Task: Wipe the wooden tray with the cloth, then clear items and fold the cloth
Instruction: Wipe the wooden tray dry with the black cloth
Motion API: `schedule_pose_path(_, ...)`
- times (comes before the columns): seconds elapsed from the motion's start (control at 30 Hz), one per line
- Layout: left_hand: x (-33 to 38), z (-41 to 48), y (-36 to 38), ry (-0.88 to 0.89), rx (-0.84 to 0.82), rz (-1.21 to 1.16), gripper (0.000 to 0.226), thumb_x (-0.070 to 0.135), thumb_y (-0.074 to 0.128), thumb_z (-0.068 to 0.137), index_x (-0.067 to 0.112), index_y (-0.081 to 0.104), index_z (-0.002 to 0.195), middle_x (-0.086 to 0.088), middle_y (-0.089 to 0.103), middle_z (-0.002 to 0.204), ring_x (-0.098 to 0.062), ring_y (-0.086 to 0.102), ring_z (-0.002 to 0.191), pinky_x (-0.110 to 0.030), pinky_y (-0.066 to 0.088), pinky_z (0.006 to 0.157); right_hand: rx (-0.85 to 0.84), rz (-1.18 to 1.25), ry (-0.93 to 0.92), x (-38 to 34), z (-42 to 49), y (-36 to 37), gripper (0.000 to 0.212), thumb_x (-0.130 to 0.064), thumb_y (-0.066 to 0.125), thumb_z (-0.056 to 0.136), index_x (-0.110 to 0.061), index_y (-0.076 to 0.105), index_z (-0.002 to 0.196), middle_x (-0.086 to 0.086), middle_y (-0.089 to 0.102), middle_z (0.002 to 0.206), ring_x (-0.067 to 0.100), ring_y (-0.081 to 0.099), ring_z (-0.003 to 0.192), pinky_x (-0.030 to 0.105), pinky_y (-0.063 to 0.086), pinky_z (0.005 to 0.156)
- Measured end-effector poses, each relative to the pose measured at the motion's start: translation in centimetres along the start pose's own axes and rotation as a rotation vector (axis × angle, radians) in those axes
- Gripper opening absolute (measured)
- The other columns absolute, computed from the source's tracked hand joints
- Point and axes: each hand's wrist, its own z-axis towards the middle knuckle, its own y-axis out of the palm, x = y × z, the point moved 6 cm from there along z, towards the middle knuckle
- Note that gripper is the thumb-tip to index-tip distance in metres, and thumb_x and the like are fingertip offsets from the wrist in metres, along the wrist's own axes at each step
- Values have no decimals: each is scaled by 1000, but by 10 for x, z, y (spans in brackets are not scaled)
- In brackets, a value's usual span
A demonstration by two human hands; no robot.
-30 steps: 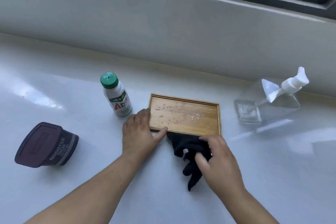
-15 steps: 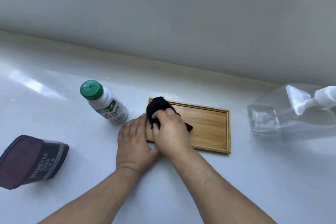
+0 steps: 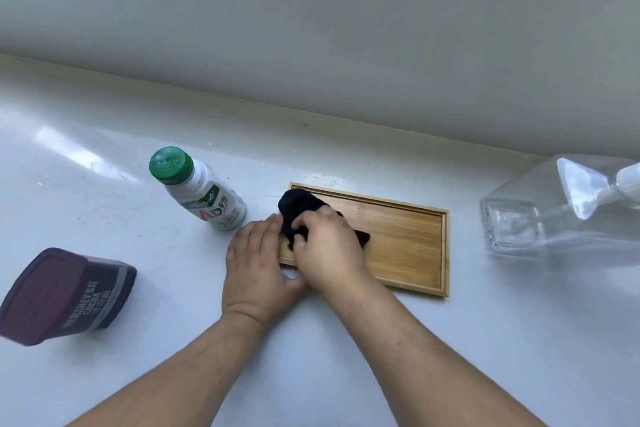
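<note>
A shallow wooden tray (image 3: pixel 412 246) lies on the white counter, long side facing me. A bunched black cloth (image 3: pixel 296 206) sits on the tray's left end, and my right hand (image 3: pixel 329 250) presses down on it, fingers closed around the fabric. A corner of the cloth pokes out to the right of that hand. My left hand (image 3: pixel 256 263) lies flat on the counter against the tray's left edge, fingers together, holding nothing. The tray's right half shows bare, dry-looking wood.
A small white bottle with a green cap (image 3: pixel 199 189) stands just left of the tray. A dark cocoa tub (image 3: pixel 67 295) lies on its side at the far left. A clear glass pump dispenser (image 3: pixel 561 208) lies at the right. A white wall (image 3: pixel 311 45) rises behind.
A second ago the cloth lay on the counter in front of a wet tray; my right hand carried it onto the tray's left end. The droplets are gone. Since half a second ago, little has moved.
</note>
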Motion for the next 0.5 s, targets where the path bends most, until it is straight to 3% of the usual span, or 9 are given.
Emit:
schedule_pose_path(0.07,-2,0,2,-11,-11,0,79,38,71,78,12,48,150,-8,58,144,-32,44,139,-50,28,122,-82,-54,-40,-18,3,10,25,-15,61,87,-17,75,107,11,65,117,35,62,108,39,54,85)
schedule_pose_path(0.13,-3,1,3,-5,-13,-10,84,39,71,73,10,49,149,-9,59,141,-34,45,138,-49,28,122,-203,-60,-41,-15,3,8,26,-13,61,83,-24,76,102,7,68,114,31,64,106,37,55,86)
schedule_pose_path(0.27,3,-1,-2,4,16,-29,111,79,67,62,9,52,147,-9,59,146,-32,46,139,-50,29,122,-362,-92,84,16,-5,-17,25,-15,62,78,-35,74,85,-8,74,99,20,67,94,27,48,72)
schedule_pose_path(0.4,0,-1,-2,2,9,17,121,97,58,60,15,49,149,-5,56,149,-30,43,140,-50,29,123,-270,-148,311,80,-19,-67,11,-19,63,72,-27,72,73,-10,72,74,19,69,77,27,51,64)
schedule_pose_path(0.5,-2,0,-1,3,-4,15,121,101,52,62,18,46,150,-3,54,150,-28,42,141,-49,28,124,-130,-117,460,114,-31,-96,11,-18,62,70,-27,69,72,-6,72,77,19,67,75,30,54,63)
